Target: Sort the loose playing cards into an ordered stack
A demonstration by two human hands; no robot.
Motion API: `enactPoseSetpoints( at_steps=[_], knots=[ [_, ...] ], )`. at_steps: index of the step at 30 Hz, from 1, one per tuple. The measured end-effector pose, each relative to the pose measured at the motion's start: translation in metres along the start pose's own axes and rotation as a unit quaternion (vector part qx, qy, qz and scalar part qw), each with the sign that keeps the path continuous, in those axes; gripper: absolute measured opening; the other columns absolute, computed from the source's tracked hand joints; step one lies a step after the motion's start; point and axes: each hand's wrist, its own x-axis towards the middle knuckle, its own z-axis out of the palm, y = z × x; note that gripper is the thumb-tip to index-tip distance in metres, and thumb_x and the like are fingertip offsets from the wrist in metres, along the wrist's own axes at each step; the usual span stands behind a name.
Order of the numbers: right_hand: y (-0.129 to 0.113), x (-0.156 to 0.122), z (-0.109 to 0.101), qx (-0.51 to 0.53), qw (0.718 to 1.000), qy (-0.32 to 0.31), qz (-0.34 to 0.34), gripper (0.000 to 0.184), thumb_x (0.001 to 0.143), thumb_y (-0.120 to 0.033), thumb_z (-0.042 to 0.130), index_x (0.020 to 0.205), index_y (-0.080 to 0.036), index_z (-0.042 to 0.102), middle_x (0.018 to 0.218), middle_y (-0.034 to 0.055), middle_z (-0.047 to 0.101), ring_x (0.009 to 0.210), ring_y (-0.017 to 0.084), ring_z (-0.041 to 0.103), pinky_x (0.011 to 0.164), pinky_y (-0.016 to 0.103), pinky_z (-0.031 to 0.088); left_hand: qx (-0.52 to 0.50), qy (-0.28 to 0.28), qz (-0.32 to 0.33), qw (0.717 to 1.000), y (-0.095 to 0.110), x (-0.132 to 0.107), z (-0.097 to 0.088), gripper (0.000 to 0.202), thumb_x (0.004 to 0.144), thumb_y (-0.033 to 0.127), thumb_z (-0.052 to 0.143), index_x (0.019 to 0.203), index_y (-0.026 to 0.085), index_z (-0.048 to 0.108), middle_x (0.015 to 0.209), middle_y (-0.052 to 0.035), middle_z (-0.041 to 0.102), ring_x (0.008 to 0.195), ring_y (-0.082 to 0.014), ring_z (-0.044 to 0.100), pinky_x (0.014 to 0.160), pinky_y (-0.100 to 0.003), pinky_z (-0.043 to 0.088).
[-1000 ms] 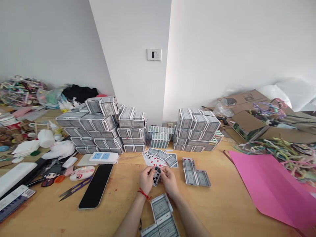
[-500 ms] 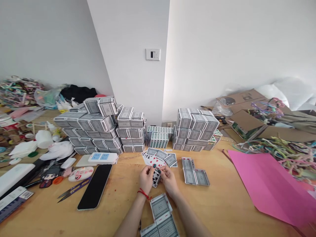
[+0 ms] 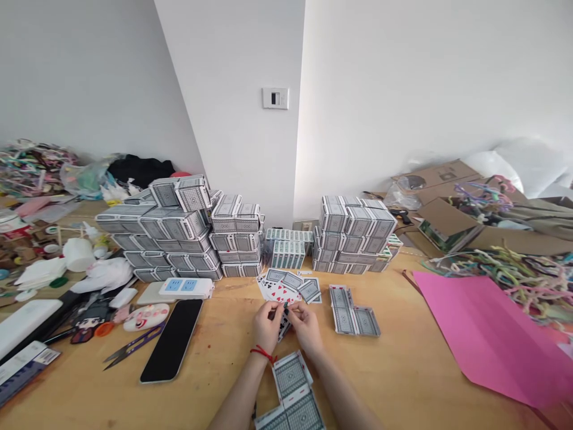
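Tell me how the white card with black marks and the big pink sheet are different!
The white card with black marks is much smaller than the plain-looking pink sheet. The left hand and right hand hold the card; the sheet lies on the wooden table. Both look thin.

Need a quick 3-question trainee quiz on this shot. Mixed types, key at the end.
1. On the person's own body, which side is the red string worn on: (a) left, (b) right?
2. True or false: in the picture, the scissors lie to the left of the phone.
3. Fill in: the left hand and right hand hold a black-pipped playing ____ between them.

Key:
1. (a)
2. True
3. card
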Motion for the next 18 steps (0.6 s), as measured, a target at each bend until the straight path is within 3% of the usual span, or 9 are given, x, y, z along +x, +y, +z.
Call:
enactPoseSetpoints(
  at_steps=[4,12,18],
  knots=[
    [0.0017,0.0017,-0.0002,0.000,1.000,0.006,-0.009,0.025,0.064,-0.038,0.060,0.072,-0.017,0.050,0.050,-0.0055,0.048,0.042,0.007,0.038,0.042,0.019,0.029,-0.003,-0.030,0.006,1.000,-0.0040,0.0023,0.0001,0.020,0.071,0.037,0.049,0.067,0.018,0.056,0.064,-0.0019,0.062,0.059,-0.0150,0.057,0.056,-0.024,0.043],
    [0.0087,0.0058,-0.0009,-0.010,1.000,0.007,-0.020,0.017,0.064,-0.031,0.056,0.074,-0.019,0.050,0.051,-0.0054,0.049,0.043,0.009,0.040,0.043,0.020,0.031,0.018,0.010,0.018,1.000,-0.0087,0.0005,0.0014,0.019,0.071,0.037,0.049,0.067,0.020,0.057,0.067,-0.0032,0.061,0.065,-0.0174,0.056,0.061,-0.027,0.042],
    [0.0068,0.0055,-0.0043,0.024,0.999,-0.033,-0.003,0.019,0.065,-0.032,0.058,0.078,-0.019,0.053,0.066,-0.0004,0.056,0.056,0.013,0.050,0.053,0.024,0.038,0.014,0.011,0.026,0.999,-0.0035,0.0001,-0.0004,0.017,0.073,0.033,0.048,0.072,0.019,0.057,0.070,-0.0037,0.063,0.065,-0.0169,0.058,0.062,-0.026,0.043]
  ],
)
